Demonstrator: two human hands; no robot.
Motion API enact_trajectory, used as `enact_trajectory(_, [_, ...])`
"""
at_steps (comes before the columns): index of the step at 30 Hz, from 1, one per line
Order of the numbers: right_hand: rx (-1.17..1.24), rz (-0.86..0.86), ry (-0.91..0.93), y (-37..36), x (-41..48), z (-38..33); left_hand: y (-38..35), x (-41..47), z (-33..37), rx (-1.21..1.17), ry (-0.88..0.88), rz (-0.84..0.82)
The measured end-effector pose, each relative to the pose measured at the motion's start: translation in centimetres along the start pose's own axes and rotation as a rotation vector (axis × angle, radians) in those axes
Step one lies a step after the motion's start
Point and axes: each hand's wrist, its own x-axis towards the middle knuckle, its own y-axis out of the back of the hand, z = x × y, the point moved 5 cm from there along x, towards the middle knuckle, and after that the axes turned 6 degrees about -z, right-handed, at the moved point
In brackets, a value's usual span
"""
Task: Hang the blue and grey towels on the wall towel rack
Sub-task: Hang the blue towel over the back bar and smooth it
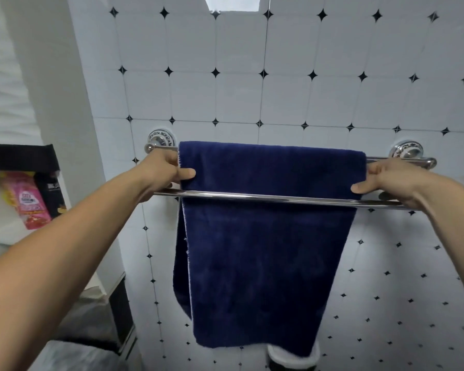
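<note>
A dark blue towel (265,236) is draped over the rear bar of a chrome double-bar wall towel rack (279,197) and hangs down behind the front bar. My left hand (164,170) pinches the towel's upper left edge, thumb on the front. My right hand (386,183) pinches its upper right edge the same way. A grey-white cloth (292,356), partly hidden, shows just below the blue towel's bottom edge; what it is I cannot tell.
The rack is fixed to a white tiled wall (252,89) with small black diamonds by two round mounts (161,139). At the left, a shelf holds a pink packet (30,202) and a dark box (51,194). A white corner column (73,103) stands beside the rack.
</note>
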Motion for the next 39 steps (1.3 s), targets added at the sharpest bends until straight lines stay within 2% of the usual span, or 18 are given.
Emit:
enact_trajectory(3, [-0.008, 0.084, -0.01, 0.2, 0.5, 0.4, 0.4, 0.1, 0.0, -0.054, -0.012, 0.067])
enact_trajectory(8, [0.198, 0.133, 0.037, 1.7, 0.6, 0.0, 1.8, 0.2, 1.5, -0.29, -0.047, 0.252])
enact_trajectory(12, [0.133, 0.289, 0.004, 1.3, 0.8, -0.4, 1.4, 0.3, 1.5, -0.326, -0.01, 0.372])
enact_trajectory(17, [-0.074, 0.454, 0.036, 0.8, -0.2, -1.9, -0.5, 0.5, 1.4, -0.417, 0.011, 0.214])
enact_trajectory(20, [-0.394, 0.643, 0.181, 1.1, -1.6, -3.9, -0.3, 0.5, 1.1, -0.385, -0.013, 0.16])
enact_trajectory(23, [-0.783, 0.513, 0.346, -0.9, -0.7, -5.4, 0.1, 0.8, 1.1, -0.327, -0.027, 0.197])
enact_trajectory(25, [-0.884, 0.522, 0.365, -1.2, -0.2, -6.1, 0.0, 0.8, 1.2, -0.301, -0.029, 0.21])
enact_trajectory(28, [-0.774, 0.519, 0.37, -0.4, -0.4, -6.7, 0.4, 0.6, 1.4, -0.261, -0.023, 0.263])
enact_trajectory(31, [-0.333, 0.423, 0.29, 0.6, -0.1, -5.6, 0.6, 0.4, 1.8, -0.302, -0.047, 0.264])
enact_trajectory(32, [-0.265, 0.396, 0.26, 0.5, 0.1, -5.3, 0.4, 0.3, 1.8, -0.319, -0.052, 0.226])
enact_trajectory(34, [-0.368, 0.383, 0.194, 0.2, 0.5, -5.2, -0.2, 0.1, 1.5, -0.296, -0.064, 0.112])
enact_trajectory(36, [-0.656, 0.484, 0.186, -0.7, -0.2, -7.1, -0.4, 0.2, 0.8, -0.207, -0.069, 0.042])
enact_trajectory(37, [-0.74, 0.521, 0.257, -1.6, -0.6, -8.5, -0.3, 0.5, 0.4, -0.174, -0.067, 0.049])
enact_trajectory(39, [-0.731, 0.462, 0.475, -5.0, -0.8, -11.8, 0.2, 1.0, -0.1, -0.111, -0.069, 0.085])
